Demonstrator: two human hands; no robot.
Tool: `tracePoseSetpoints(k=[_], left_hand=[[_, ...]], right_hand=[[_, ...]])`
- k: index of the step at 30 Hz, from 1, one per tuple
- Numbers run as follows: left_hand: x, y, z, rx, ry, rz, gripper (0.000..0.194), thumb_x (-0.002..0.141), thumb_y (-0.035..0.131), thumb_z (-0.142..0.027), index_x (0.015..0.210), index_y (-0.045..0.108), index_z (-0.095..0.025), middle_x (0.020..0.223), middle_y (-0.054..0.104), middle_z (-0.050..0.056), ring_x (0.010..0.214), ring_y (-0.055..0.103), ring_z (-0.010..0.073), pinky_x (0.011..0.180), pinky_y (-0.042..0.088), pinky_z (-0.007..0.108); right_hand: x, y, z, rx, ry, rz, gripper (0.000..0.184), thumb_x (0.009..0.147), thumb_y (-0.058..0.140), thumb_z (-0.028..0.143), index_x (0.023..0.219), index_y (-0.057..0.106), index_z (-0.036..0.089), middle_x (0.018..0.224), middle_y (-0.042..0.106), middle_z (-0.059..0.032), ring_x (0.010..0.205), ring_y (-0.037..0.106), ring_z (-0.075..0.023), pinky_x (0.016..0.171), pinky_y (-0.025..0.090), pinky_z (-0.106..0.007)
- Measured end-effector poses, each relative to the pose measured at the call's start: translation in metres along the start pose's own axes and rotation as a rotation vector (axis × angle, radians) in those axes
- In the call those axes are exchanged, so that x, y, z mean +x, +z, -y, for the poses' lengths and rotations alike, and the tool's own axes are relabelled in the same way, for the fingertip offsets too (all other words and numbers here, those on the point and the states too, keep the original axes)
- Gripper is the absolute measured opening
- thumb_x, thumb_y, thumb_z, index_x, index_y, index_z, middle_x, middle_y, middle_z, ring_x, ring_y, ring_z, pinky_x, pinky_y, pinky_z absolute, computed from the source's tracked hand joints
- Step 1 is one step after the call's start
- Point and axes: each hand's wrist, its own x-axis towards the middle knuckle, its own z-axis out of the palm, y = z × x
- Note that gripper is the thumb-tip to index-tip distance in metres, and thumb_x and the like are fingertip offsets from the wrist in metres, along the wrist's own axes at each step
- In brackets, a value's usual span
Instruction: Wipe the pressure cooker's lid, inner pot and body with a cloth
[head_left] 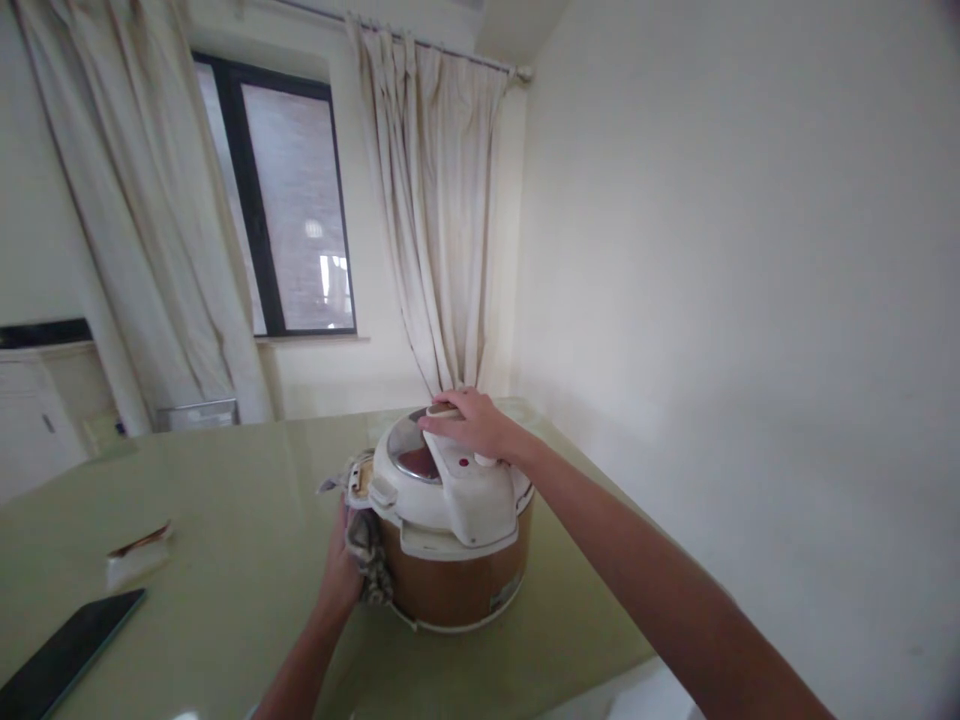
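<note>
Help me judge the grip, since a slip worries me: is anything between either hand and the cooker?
Yes, on one side: a bunched cloth lies between the left hand and the cooker's side. Nothing visible separates the right hand from the lid; it rests directly on top.

We are seeing open table (240, 500) left of the pot (450, 580), a black slab (71, 650) blocking nearer, wall (712, 250) closing the right.

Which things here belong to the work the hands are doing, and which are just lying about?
In use:
brown-and-white cooker, right hand on its lid
crumpled cloth, at the left hand

Lying about:
dark flat slab
small pale item, unclear what
</note>
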Motion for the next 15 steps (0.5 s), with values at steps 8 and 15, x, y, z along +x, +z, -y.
tracePoseSetpoints(k=[8,15], left_hand=[[-0.004,0.010,0.018,-0.013,-0.016,-0.119,0.076,0.094,0.051,-0.071,0.150,0.056,-0.019,0.155,0.058,0.017,0.155,0.041,0.0416,0.132,0.024,0.063],[-0.010,0.001,0.008,0.132,0.118,-0.281,0.056,0.103,0.043,-0.059,0.145,0.057,-0.025,0.141,0.067,0.014,0.136,0.060,0.0368,0.118,0.045,0.060]], right_hand=[[0.005,-0.007,-0.019,0.252,-0.108,0.067,0.050,0.084,0.085,0.051,0.124,0.076,0.023,0.118,0.068,-0.0074,0.114,0.063,-0.0258,0.104,0.045,-0.039],[0.025,-0.008,-0.028,0.405,-0.228,0.190,0.051,0.082,0.086,0.046,0.125,0.075,0.022,0.127,0.067,-0.0077,0.119,0.063,-0.0263,0.105,0.046,-0.038]])
